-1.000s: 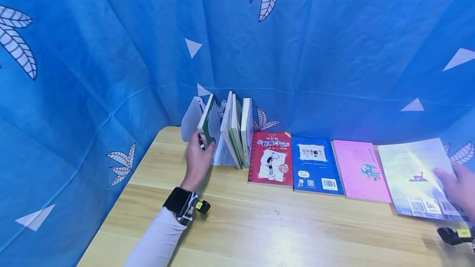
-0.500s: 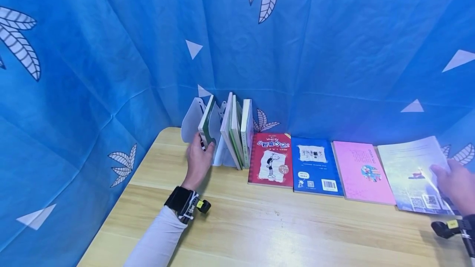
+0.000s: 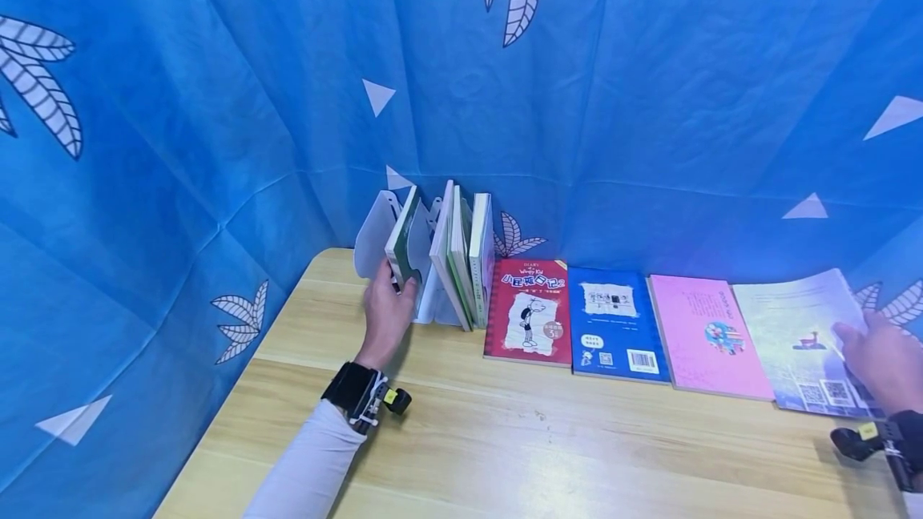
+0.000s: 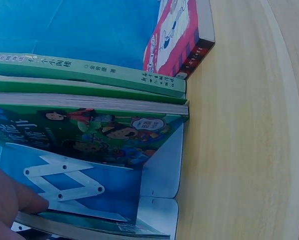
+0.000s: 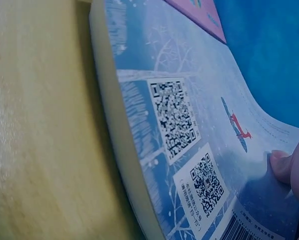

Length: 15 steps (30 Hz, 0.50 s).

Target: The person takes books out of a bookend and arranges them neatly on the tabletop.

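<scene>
My left hand (image 3: 388,309) grips a green-covered book (image 3: 401,237) standing upright in the white folding bookend (image 3: 427,295). In the left wrist view, the thumb (image 4: 27,199) presses that book's near side; the other fingers are mostly hidden. At the far right, my right hand (image 3: 883,359) pinches the right edge of a pale blue book (image 3: 789,327) with a deer picture and QR codes. The right wrist view shows the thumb (image 5: 282,167) on its cover, which bends up at that edge. The fingers beneath are hidden.
Several books (image 3: 461,263) stand upright in the bookend's right part. Along the back lie a red book (image 3: 529,311), a blue book (image 3: 620,323) and a pink book (image 3: 710,335), flat in a row. A blue curtain (image 3: 577,102) hangs behind the wooden table (image 3: 541,439).
My right hand and wrist have shifted slightly left, and the pale blue book's right side has moved left with them. My left hand stays on the green book.
</scene>
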Each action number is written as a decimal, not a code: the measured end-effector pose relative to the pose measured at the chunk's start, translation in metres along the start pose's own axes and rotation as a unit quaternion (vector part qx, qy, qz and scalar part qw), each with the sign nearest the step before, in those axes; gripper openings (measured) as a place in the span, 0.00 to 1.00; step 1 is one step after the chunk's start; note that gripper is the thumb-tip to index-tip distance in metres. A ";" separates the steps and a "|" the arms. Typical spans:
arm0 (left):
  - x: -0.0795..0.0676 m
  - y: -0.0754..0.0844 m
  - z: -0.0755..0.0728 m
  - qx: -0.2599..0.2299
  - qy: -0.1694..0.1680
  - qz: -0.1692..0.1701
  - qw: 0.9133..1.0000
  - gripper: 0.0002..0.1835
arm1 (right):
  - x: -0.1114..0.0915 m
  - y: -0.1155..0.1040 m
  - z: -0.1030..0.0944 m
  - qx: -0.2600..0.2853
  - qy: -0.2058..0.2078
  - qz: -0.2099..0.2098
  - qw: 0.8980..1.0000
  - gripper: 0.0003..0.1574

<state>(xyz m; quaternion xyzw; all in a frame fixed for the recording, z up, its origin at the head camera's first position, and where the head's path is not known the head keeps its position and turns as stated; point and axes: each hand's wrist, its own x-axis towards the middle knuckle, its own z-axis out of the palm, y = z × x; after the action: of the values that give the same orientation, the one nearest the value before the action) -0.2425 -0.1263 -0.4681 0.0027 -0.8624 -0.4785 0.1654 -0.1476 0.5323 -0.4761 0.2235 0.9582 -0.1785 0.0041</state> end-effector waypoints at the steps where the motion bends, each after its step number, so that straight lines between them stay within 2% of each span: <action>1: 0.000 -0.001 0.000 0.001 0.002 0.004 1.000 0.32 | 0.000 0.000 0.001 0.005 -0.004 0.005 1.000 0.48; 8: 0.001 -0.005 0.001 0.018 0.016 0.036 0.999 0.30 | 0.004 -0.004 0.007 0.008 -0.025 0.053 0.998 0.46; 15: 0.000 -0.008 0.002 0.039 0.017 0.052 0.998 0.29 | 0.006 -0.003 0.011 -0.008 -0.007 0.040 0.999 0.43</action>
<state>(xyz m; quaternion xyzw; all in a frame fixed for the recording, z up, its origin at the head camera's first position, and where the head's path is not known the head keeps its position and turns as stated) -0.2438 -0.1293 -0.4755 -0.0277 -0.8764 -0.4353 0.2040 -0.1553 0.5284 -0.4857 0.2605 0.9498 -0.1720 0.0200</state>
